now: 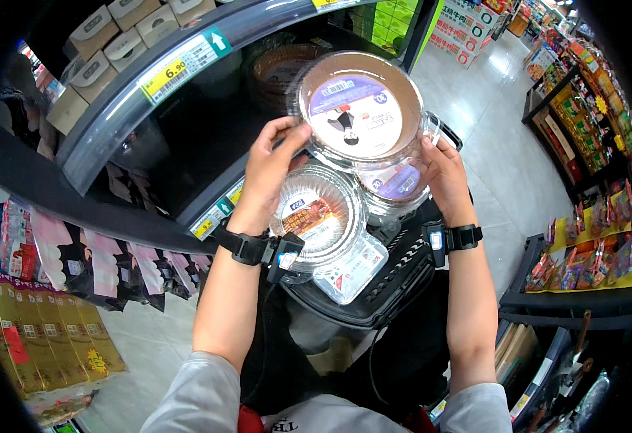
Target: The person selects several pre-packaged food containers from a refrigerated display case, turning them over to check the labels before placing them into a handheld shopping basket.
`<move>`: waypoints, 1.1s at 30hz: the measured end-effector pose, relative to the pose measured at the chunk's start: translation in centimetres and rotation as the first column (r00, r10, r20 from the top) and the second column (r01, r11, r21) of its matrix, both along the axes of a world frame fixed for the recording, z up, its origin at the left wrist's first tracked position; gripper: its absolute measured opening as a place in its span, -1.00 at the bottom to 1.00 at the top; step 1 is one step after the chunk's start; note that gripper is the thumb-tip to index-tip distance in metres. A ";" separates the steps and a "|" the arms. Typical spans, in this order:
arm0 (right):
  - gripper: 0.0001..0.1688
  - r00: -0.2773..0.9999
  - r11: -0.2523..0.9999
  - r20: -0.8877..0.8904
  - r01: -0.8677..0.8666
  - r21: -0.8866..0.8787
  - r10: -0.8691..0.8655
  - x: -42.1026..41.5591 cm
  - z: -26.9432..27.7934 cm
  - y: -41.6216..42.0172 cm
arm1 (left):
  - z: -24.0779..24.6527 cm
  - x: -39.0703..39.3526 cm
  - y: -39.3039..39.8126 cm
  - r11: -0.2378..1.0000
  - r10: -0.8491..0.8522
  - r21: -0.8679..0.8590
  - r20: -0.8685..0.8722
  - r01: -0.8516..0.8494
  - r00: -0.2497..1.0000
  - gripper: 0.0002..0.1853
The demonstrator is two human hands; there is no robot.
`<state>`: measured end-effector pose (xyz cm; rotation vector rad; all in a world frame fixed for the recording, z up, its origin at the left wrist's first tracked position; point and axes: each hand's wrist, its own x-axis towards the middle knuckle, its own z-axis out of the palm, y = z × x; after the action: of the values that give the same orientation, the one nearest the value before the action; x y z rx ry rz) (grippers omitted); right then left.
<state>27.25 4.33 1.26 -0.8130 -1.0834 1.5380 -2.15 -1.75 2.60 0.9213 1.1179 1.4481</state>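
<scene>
Between my two hands is a clear-wrapped pack of round brown paper liners (316,103) with a white and purple label. My left hand (272,168) grips its left edge, and my right hand (443,170) grips the lower right edge. Directly beneath, partly hidden, a similar pack (389,187) rests in a black plastic basket (397,276). Beside it, a pack of round foil pans (343,227) lies near my left wrist. A rectangular clear-wrapped pack (356,270) sits below the foil pans.
A dark shelf (186,130) with price tags stands at the left, more brown round liners (283,67) on it. Small boxes (123,46) fill the shelf above. Hanging packs (110,265) line the lower left. Stocked racks (586,119) stand across the tiled aisle (489,135).
</scene>
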 end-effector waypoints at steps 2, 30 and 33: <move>-0.71 1.000 1.000 -0.023 -0.001 0.008 0.001 0.6 -0.1 -0.1 | 0.0 -0.4 0.2 0.999 0.038 0.020 0.001 -0.038 0.999 -0.47; -0.67 0.960 0.980 0.201 0.200 -0.015 -0.193 3.3 0.3 -0.7 | -1.7 -0.7 1.1 0.998 0.016 -0.070 0.198 -0.002 0.980 -0.71; -0.67 0.950 0.978 0.236 0.207 0.008 -0.203 3.3 0.6 -0.8 | -1.7 -0.7 1.0 0.999 0.016 -0.047 0.138 -0.010 0.990 -0.70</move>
<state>30.57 3.49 1.81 -1.1064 -1.1191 1.2998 -2.89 -0.72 0.94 0.7703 1.0512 1.4681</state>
